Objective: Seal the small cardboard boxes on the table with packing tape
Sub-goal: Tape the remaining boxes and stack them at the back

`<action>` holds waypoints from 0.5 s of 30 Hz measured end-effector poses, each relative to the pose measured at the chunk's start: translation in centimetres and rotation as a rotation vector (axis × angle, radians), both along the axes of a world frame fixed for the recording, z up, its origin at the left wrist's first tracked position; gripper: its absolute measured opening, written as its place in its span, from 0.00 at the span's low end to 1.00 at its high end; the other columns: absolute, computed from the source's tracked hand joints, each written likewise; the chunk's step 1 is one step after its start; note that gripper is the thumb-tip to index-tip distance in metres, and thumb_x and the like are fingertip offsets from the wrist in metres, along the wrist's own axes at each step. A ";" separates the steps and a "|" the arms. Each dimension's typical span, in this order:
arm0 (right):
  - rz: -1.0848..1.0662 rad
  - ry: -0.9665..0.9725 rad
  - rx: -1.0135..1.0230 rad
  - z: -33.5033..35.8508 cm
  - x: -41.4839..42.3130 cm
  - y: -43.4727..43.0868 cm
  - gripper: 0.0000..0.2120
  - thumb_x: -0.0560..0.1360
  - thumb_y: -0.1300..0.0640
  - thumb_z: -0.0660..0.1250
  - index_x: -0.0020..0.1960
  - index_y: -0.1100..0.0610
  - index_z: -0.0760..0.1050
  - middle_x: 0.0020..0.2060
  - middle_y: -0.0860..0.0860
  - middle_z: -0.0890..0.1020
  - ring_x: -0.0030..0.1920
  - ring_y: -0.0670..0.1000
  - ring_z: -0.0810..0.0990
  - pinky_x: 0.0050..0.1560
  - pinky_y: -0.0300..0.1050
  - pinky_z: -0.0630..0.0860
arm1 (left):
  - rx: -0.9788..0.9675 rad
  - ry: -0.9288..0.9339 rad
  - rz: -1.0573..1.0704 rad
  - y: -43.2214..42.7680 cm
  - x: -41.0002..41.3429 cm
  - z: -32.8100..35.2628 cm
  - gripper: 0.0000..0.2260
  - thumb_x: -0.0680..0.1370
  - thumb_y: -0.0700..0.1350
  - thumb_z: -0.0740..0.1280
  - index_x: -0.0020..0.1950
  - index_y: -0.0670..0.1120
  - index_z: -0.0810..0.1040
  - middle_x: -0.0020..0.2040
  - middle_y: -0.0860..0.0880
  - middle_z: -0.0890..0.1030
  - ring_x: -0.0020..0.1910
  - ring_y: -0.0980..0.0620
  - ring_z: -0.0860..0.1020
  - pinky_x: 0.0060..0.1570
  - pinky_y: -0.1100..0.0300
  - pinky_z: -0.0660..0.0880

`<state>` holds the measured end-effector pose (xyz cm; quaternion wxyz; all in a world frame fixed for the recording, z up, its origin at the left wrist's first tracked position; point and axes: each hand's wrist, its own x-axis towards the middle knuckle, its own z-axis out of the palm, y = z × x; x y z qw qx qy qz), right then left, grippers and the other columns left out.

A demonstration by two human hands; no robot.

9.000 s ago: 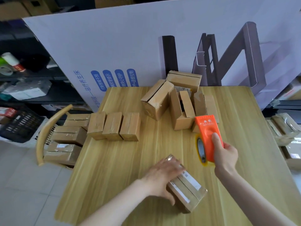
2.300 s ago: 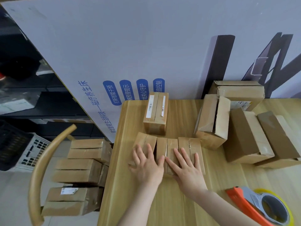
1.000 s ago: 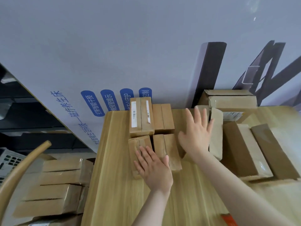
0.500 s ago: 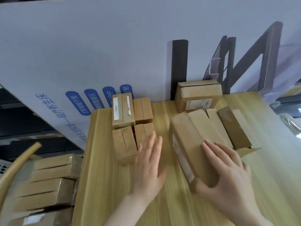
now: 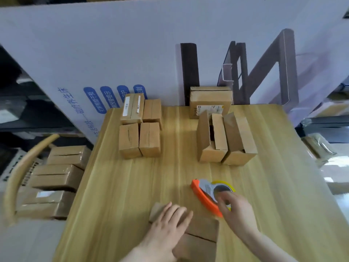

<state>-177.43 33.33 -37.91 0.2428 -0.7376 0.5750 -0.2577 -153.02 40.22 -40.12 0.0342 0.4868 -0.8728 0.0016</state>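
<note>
Lying under left fingers (image 5: 176, 211) — box (image 5: 204, 228)

Left hand (image 5: 167, 226) rests on box (image 5: 204, 230) (right hand (image 5: 238, 210) at dispenser (image 5: 203, 193)).

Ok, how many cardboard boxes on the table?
8 boxes: four in a back-left block, one by the backboard, two with raised flaps mid-right, one under the left hand. More could hide behind those.

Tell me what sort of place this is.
Probably a small packing or shipping workroom: small cardboard boxes grouped on a wooden table, an orange tape dispenser lying on it, and more boxes stacked beside the table.
</note>
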 end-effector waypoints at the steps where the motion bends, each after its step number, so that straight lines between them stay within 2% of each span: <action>1: -0.027 0.156 0.049 -0.6 0.0 -1.4 0.06 0.73 0.49 0.67 0.41 0.50 0.78 0.40 0.46 0.83 0.43 0.48 0.81 0.41 0.41 0.75 | 0.083 -0.051 0.035 0.4 -0.6 0.4 0.32 0.69 0.52 0.67 0.72 0.46 0.67 0.63 0.46 0.71 0.65 0.47 0.69 0.71 0.46 0.60; 2: 0.032 0.377 0.112 -1.5 -0.6 -2.1 0.12 0.73 0.43 0.65 0.45 0.52 0.78 0.43 0.47 0.83 0.48 0.51 0.81 0.45 0.43 0.74 | 0.205 -0.122 0.075 1.0 -1.0 0.4 0.44 0.60 0.55 0.72 0.73 0.44 0.65 0.66 0.45 0.69 0.68 0.45 0.66 0.71 0.44 0.58; 4: 0.209 0.665 0.190 -3.6 -1.1 -2.7 0.21 0.72 0.36 0.60 0.54 0.51 0.76 0.51 0.47 0.82 0.57 0.51 0.77 0.56 0.43 0.69 | 0.333 -0.192 0.205 1.7 -2.1 1.1 0.54 0.50 0.53 0.77 0.75 0.43 0.63 0.71 0.44 0.68 0.71 0.44 0.63 0.72 0.43 0.58; 6: 0.312 0.747 0.200 -5.2 -1.9 -2.7 0.24 0.73 0.37 0.59 0.62 0.51 0.73 0.56 0.48 0.80 0.63 0.51 0.73 0.68 0.44 0.62 | 0.364 -0.204 0.319 1.9 -3.3 1.8 0.56 0.51 0.47 0.78 0.76 0.43 0.59 0.75 0.43 0.63 0.75 0.42 0.58 0.73 0.42 0.59; 8: 0.368 0.749 0.133 -5.5 -2.7 -2.6 0.22 0.76 0.41 0.57 0.64 0.50 0.73 0.57 0.49 0.80 0.63 0.51 0.73 0.72 0.43 0.56 | 0.378 -0.169 0.391 2.3 -4.4 2.3 0.52 0.62 0.38 0.73 0.78 0.46 0.45 0.79 0.44 0.49 0.77 0.42 0.43 0.73 0.41 0.53; 10: 0.366 0.678 0.070 -5.1 -3.4 -2.8 0.20 0.77 0.42 0.58 0.64 0.49 0.73 0.56 0.48 0.81 0.61 0.50 0.74 0.70 0.42 0.58 | 0.434 -0.151 0.472 2.6 -5.7 2.6 0.49 0.69 0.35 0.66 0.77 0.47 0.34 0.78 0.47 0.37 0.75 0.46 0.31 0.74 0.43 0.44; 12: 0.299 0.595 0.052 -4.3 -4.6 -3.2 0.19 0.75 0.41 0.58 0.59 0.49 0.76 0.53 0.47 0.83 0.57 0.51 0.77 0.62 0.42 0.66 | 0.446 -0.133 0.558 2.2 -7.1 2.8 0.49 0.72 0.41 0.69 0.76 0.46 0.32 0.77 0.49 0.34 0.74 0.47 0.30 0.74 0.45 0.37; 14: 0.192 0.443 0.165 -3.5 -5.9 -3.6 0.18 0.74 0.41 0.58 0.54 0.51 0.77 0.49 0.48 0.83 0.51 0.54 0.79 0.49 0.45 0.73 | 0.470 -0.091 0.623 1.1 -8.4 2.8 0.52 0.72 0.49 0.72 0.77 0.45 0.33 0.77 0.48 0.34 0.75 0.46 0.32 0.74 0.45 0.34; 15: 0.143 0.353 0.230 -2.8 -6.5 -3.7 0.17 0.74 0.43 0.59 0.53 0.52 0.77 0.47 0.50 0.84 0.48 0.56 0.80 0.44 0.46 0.73 | 0.479 -0.075 0.638 0.4 -9.0 2.9 0.53 0.71 0.52 0.73 0.77 0.45 0.33 0.77 0.48 0.34 0.75 0.46 0.32 0.73 0.45 0.33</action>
